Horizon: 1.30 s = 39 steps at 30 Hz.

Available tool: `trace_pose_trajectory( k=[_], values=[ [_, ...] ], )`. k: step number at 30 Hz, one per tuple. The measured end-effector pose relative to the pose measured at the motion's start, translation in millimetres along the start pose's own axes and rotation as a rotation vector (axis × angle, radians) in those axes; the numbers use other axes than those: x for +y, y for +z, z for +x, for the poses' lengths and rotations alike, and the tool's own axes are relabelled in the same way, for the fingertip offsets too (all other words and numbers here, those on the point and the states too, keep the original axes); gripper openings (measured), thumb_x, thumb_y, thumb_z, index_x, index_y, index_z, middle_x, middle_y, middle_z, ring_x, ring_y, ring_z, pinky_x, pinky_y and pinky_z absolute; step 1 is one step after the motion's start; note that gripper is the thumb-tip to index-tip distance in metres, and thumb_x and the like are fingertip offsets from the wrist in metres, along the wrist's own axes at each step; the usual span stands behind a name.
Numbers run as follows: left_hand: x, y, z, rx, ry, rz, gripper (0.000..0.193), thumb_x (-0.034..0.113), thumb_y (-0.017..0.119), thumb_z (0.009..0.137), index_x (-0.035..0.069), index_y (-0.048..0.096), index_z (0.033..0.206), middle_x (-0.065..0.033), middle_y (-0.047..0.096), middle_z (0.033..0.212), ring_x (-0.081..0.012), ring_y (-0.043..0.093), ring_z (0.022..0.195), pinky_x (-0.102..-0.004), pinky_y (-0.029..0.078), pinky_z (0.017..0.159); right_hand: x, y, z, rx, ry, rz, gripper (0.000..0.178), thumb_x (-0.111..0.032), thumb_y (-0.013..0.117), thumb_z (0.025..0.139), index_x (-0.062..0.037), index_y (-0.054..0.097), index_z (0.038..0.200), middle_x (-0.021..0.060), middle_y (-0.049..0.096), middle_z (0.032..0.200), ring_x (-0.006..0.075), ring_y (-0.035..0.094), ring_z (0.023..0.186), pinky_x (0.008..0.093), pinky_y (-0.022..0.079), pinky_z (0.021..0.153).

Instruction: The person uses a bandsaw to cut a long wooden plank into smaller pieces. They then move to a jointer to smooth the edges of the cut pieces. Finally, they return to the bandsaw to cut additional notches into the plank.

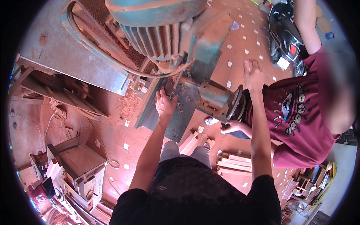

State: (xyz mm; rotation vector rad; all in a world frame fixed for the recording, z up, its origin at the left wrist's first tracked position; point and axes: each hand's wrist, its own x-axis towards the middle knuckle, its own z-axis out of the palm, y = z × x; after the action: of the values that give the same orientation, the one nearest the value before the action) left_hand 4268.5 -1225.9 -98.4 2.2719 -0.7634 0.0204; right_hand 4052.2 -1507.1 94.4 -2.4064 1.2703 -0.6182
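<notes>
A dusty green woodworking machine [153, 41] with a finned motor stands in front of me. My left hand [164, 104] lies on its dark flat metal bed [175, 122], fingers stretched and thumb out, close to scattered wood chips [181, 99]. Nothing shows in that hand. To the right, my right hand [254, 77] is raised past the machine's round handwheel [236, 102], apart from it. Its fingers point away from me, loosely extended, and I see nothing held in them.
A co-worker in a maroon shirt [296, 112] stands close on the right, one hand [234, 126] low by the handwheel. Wood strips [234, 163] are stacked near my legs. A large metal table [80, 48] is at far left; a motorbike [285, 33] is parked at far right.
</notes>
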Motion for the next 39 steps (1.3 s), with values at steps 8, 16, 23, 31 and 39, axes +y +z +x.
trace_pose_trajectory(
  k=[8, 16, 23, 31, 39],
  values=[
    [-24, 10, 7, 0.041, 0.061, -0.095, 0.054, 0.021, 0.086, 0.078, -0.003, 0.064, 0.121, -0.0239, 0.068, 0.104, -0.0454, 0.066, 0.101, -0.0535, 0.053, 0.089, 6, 10, -25, -0.262, -0.284, -0.046, 0.05, -0.047, 0.062, 0.104, 0.0009, 0.073, 0.117, 0.0279, 0.072, 0.116, 0.047, 0.07, 0.105, 0.0534, 0.055, 0.096],
    [-33, 11, 7, 0.107, 0.091, -0.07, 0.045, 0.022, 0.085, 0.077, -0.003, 0.069, 0.11, -0.0238, 0.068, 0.104, -0.0437, 0.066, 0.1, -0.052, 0.054, 0.089, -41, 12, -58, -0.058, -0.474, 0.044, 0.039, -0.034, 0.064, 0.104, -0.0001, 0.072, 0.121, 0.0233, 0.076, 0.111, 0.041, 0.074, 0.102, 0.0477, 0.057, 0.09],
    [-23, 11, 9, 0.055, 0.094, -0.031, 0.046, 0.022, 0.087, 0.075, -0.002, 0.07, 0.11, -0.021, 0.067, 0.107, -0.0428, 0.067, 0.101, -0.0508, 0.056, 0.09, -15, 18, -28, -0.146, -0.02, 0.053, 0.042, -0.037, 0.071, 0.098, -0.0011, 0.074, 0.119, 0.0236, 0.073, 0.117, 0.0446, 0.068, 0.115, 0.0506, 0.053, 0.099],
    [-24, 6, 2, 0.064, 0.054, -0.138, 0.055, 0.014, 0.085, 0.075, 0.001, 0.066, 0.125, -0.0195, 0.064, 0.104, -0.0438, 0.065, 0.098, -0.0525, 0.055, 0.086, -47, 16, -49, -0.114, -0.279, -0.288, 0.045, -0.045, 0.063, 0.102, -0.005, 0.073, 0.121, 0.0228, 0.073, 0.121, 0.0437, 0.069, 0.114, 0.0517, 0.051, 0.104],
    [-21, 7, -8, 0.073, -0.033, -0.275, 0.057, 0.012, 0.082, 0.077, 0.002, 0.063, 0.13, -0.0193, 0.062, 0.109, -0.0412, 0.065, 0.104, -0.0522, 0.053, 0.09, -82, 82, -8, -0.469, -0.275, -0.401, 0.042, -0.038, 0.064, 0.1, -0.0062, 0.07, 0.127, 0.0221, 0.072, 0.127, 0.0442, 0.069, 0.113, 0.0516, 0.057, 0.097]
  ],
)
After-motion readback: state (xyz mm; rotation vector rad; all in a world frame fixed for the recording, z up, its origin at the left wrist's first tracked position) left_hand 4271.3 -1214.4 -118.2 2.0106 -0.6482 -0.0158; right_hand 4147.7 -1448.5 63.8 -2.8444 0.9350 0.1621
